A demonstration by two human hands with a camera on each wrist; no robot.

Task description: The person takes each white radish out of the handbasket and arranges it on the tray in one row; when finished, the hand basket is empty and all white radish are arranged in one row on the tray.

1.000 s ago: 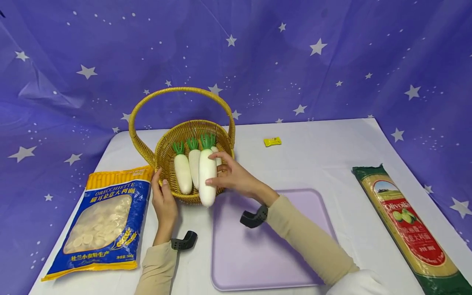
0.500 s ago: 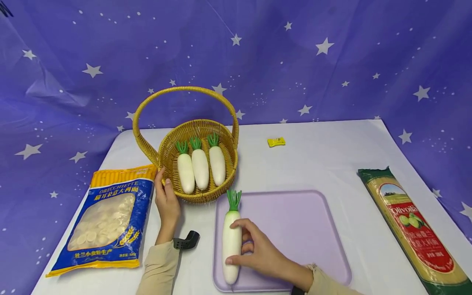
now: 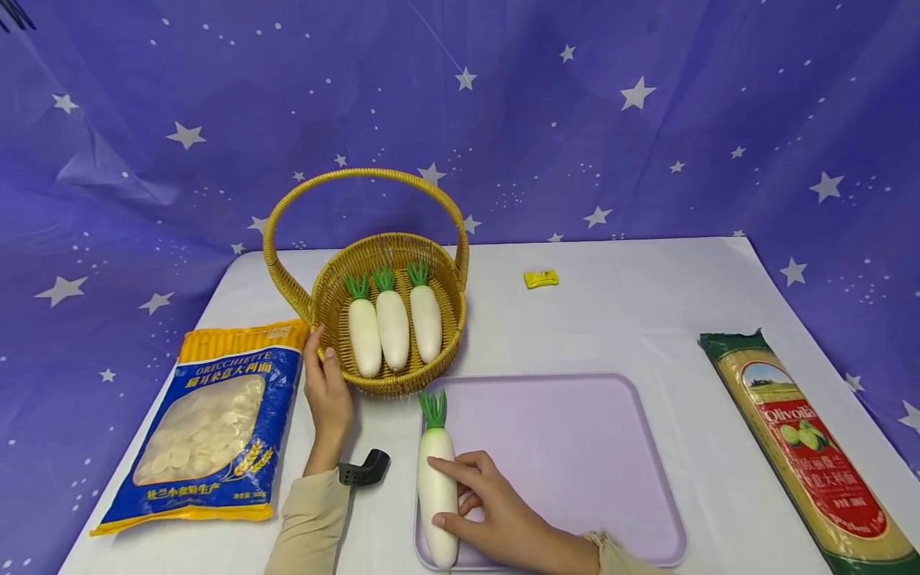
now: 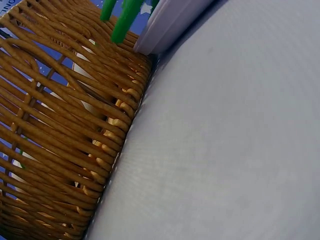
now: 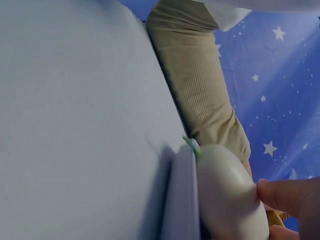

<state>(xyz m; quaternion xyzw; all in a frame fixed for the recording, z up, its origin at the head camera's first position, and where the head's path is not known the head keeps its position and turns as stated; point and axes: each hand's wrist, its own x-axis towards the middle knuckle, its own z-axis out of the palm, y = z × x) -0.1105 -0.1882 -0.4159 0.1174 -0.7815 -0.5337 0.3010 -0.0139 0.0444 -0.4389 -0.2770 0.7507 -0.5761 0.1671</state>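
Observation:
A white radish with a green top lies along the left side of the purple tray. My right hand holds it from the right, thumb and index finger on its upper side. The right wrist view shows the radish close up beside the tray's rim, with part of the hand touching it. At the wicker basket, my left hand rests against the left front side, fingers fairly straight. Three more white radishes lie in the basket. The left wrist view shows only the basket's weave, tray edge and green leaves.
A blue and yellow bag of orecchiette lies left of the basket. On the far right is a long spaghetti pack. A small yellow wrapped sweet sits towards the back. The basket's tall handle arches over it.
My right hand has carried one radish out of the basket, forward and down onto the tray, then shifted it left to the tray's edge. The left hand has stayed at the basket.

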